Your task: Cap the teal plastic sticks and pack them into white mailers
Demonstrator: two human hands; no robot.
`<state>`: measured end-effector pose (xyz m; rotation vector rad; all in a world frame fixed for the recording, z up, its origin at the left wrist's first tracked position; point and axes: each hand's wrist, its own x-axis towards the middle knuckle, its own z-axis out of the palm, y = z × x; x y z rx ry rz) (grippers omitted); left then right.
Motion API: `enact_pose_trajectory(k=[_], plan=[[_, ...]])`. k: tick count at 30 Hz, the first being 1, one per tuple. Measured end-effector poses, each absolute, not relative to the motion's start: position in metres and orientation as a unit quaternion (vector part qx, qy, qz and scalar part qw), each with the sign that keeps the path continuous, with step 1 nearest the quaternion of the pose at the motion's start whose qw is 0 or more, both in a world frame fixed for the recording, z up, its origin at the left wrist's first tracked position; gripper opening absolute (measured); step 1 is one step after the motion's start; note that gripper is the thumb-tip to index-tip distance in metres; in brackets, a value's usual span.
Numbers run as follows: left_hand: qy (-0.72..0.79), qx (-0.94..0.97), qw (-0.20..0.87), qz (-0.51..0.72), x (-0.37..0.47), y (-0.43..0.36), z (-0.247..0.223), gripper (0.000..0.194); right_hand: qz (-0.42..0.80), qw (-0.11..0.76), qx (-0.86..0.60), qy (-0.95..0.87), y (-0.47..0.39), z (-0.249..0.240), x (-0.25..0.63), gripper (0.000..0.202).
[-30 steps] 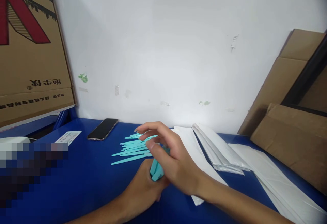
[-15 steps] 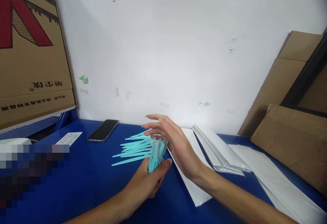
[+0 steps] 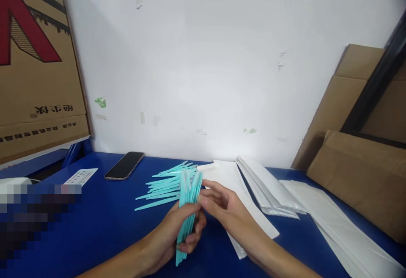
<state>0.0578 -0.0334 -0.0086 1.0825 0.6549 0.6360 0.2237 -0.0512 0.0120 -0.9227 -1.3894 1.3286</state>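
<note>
My left hand (image 3: 187, 223) is wrapped round an upright bundle of slim teal plastic sticks (image 3: 190, 191) with pale upper ends and tapered lower ends. The fingers of my right hand (image 3: 218, 204) are curled in at the bundle's right side, with thumb and fingertips closed on its edge. More teal sticks (image 3: 161, 185) lie loosely piled on the blue table (image 3: 117, 223), just behind and left of the bundle. Their right ends are partly hidden by it. A short white piece (image 3: 207, 167) shows behind the bundle, too little of it to name.
White envelopes or sleeves (image 3: 266, 189) lie to the right, one flat sheet (image 3: 236, 244) under my right forearm. A phone (image 3: 125, 166) and a printed card (image 3: 83, 176) are at the left. Cardboard boxes (image 3: 41, 92) stand at left and right (image 3: 361, 180), before a white wall (image 3: 196, 58).
My right hand has come down from above the bundle, where it was stretched out, to its right side. The bundle now stands more upright, with its lower ends showing under my left hand.
</note>
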Motion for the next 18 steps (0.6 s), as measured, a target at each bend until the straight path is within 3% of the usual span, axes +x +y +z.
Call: enact_pose_trajectory(k=[5, 15, 18], plan=[[0.247, 0.538, 0.762, 0.264, 0.0591, -0.0337, -0.0153, 0.035, 0.539, 0.508, -0.359, -0.568, -0.0474, 0.0040, 0.2285, 0.037], [0.247, 0.551, 0.764, 0.229, 0.0554, -0.0359, -0.0138, 0.042, 0.592, 0.511, -0.325, -0.532, -0.0540, 0.0044, 0.2312, 0.039], [0.242, 0.534, 0.778, 0.227, 0.0536, -0.0352, -0.0136, 0.036, 0.592, 0.508, -0.326, -0.534, -0.0564, 0.0061, 0.2303, 0.040]])
